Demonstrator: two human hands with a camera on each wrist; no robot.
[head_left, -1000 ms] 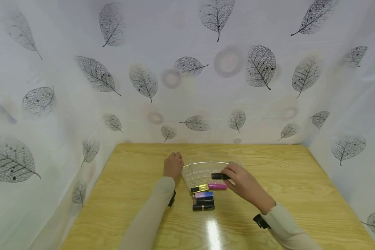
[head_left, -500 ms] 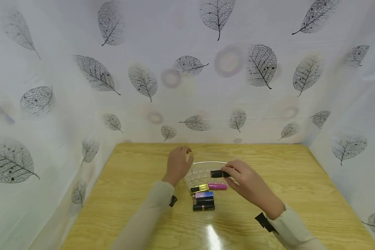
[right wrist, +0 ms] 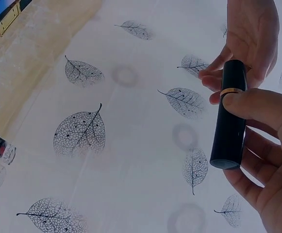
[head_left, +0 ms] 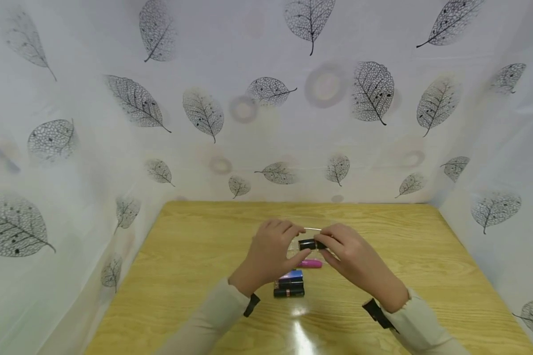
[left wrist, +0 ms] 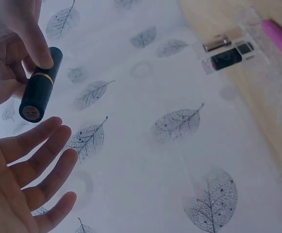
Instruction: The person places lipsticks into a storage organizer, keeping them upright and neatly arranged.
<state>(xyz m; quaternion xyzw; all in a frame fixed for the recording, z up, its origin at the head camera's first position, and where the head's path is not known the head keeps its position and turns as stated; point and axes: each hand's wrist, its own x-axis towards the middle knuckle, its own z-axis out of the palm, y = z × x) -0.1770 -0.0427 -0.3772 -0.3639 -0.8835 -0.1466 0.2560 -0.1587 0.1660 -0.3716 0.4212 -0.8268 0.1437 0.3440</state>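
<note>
My right hand [head_left: 354,259] pinches a black lipstick tube [head_left: 307,244] with a thin gold band, as the right wrist view also shows. The tube is held in the air, over the clear ribbed organizer [left wrist: 250,22], which both hands largely cover in the head view. Opposite it is my left hand [head_left: 270,252], its fingers spread and fairly straight. The left thumb is near the tube's free end; I cannot tell whether it touches. Inside the organizer's far side, a dark lipstick [left wrist: 226,59] and a gold-coloured tube [left wrist: 217,43] show in the left wrist view.
At the organizer's near side lie a pink tube [head_left: 311,264], a blue-purple tube [head_left: 294,274] and two black tubes, the nearest black tube [head_left: 288,293] having a pinkish band. A gold case [right wrist: 8,20] shows in the right wrist view. Leaf-print sheeting [head_left: 311,123] surrounds the wooden table [head_left: 195,236].
My left hand has come from the organizer's far left corner, rightward to the lipstick, with its fingers spreading. The right hand keeps holding the lipstick, raised slightly.
</note>
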